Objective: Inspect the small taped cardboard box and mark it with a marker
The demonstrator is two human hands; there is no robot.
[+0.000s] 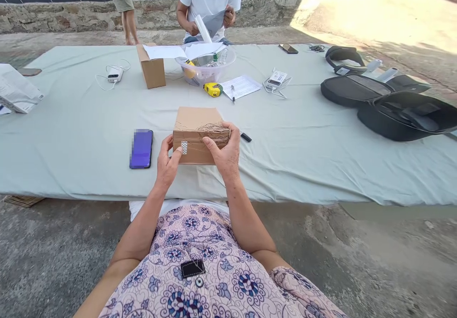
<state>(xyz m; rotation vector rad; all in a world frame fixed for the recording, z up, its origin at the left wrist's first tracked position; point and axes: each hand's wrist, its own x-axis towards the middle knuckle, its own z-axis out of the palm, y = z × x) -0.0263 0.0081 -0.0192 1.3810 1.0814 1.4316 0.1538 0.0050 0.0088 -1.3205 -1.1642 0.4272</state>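
Between my two hands is a brown cardboard box [198, 119] with dark line drawing on its top and front faces. My left hand [167, 163] grips the box's left side, its thumb beside a small black-and-white patterned patch [184, 147] on the front. On the right side, my right hand [226, 154] is wrapped round the corner with the thumb pressed on the front over the drawn lines. A black marker [246, 137] lies just right of my right hand, its far end partly hidden. Left of the box lies a phone with a purple screen [141, 149].
Farther back stand another cardboard box [154, 73] and a clear plastic tub [210, 74] with papers on top. Near them lie a yellow tape measure [213, 89], a printed sheet [243, 87] and a pen [233, 94]. Black cases [403, 118] lie right. A person [210, 4] sits opposite holding a sheet.
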